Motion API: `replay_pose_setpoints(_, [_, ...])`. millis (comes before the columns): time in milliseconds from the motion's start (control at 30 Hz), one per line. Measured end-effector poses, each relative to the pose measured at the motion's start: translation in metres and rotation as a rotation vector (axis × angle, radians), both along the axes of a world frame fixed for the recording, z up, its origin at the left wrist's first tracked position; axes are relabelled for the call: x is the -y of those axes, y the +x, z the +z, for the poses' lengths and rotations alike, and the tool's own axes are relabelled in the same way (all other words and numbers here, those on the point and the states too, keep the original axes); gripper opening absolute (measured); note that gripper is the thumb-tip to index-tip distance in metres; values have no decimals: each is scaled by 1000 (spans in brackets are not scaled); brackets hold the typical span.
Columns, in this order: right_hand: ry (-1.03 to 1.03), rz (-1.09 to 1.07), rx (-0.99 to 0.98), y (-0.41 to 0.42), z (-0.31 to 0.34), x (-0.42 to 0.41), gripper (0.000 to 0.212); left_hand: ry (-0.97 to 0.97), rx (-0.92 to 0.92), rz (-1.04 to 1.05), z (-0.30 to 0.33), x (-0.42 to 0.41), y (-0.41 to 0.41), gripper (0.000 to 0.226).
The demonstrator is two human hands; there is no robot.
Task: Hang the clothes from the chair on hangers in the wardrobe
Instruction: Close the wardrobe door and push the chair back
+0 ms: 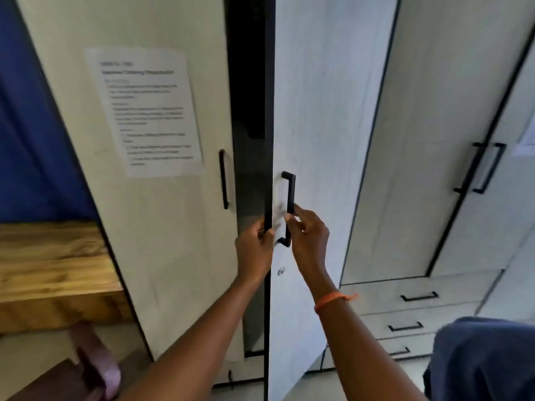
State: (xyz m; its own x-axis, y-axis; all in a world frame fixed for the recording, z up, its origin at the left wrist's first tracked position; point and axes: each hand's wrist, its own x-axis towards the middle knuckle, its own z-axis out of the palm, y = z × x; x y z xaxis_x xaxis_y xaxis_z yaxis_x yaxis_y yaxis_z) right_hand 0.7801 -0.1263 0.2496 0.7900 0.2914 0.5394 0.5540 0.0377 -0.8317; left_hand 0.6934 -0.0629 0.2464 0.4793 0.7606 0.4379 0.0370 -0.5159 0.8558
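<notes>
Standing across most of the view: wardrobe (324, 82), pale wood-grain w/ black trim. Right-hand door (312, 125) is ajar, its black edge toward the camera; dark gap (249, 82) shows between it and the left door (162, 227). Interior too dark to make out.

Further right of both hands: second pair of doors (434, 140) w/ twin black handles (483, 169), drawers (417, 296) below.

Well left of the fingers: blue curtain (34, 125), wooden ledge (55, 270) beneath it. Printed sheet (144, 111) stuck on left door, up and left of the hands; text blurred, unreadable.

Bottom right corner, below right forearm: blue-grey fabric (486, 363), item unclear. Bottom left: pinkish cloth (98, 363) over a dark brown surface, blurred; cannot tell what it lies on.

Left hand (254, 250): fingers curled round the black door edge, gripping it, just left of the handle.

Right hand (308, 235): fingers (292, 219) wrapped on lower part of black bar handle (290, 204), thumb toward the door face. Orange band (331, 301) on right wrist.

Keyhole (280, 271) sits just below, between the two wrists. Left door's handle (223, 179) is up and left of the left fingers, untouched.
</notes>
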Motion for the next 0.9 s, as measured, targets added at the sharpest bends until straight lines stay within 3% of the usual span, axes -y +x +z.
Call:
replay_pose_setpoints(200, [-57,138,-74,15,16,-46,12,-47,5,240,5,-68,4,25])
replay_pose_setpoints(367, [-66,238,-115,26,19,-87,10,-76,-46,308,18,-122,16,33])
replay_pose_setpoints(500, [-93,256,-126,41,17,-117,16,-108,-38,255,25,-164,39,39])
replay_pose_setpoints(667, [-84,243,-144,51,16,-145,14,-80,-3,112,20,-199,65,27])
replay_pose_setpoints(900, [-91,205,-128,57,17,-164,15,-39,77,113,4,-208,62,26])
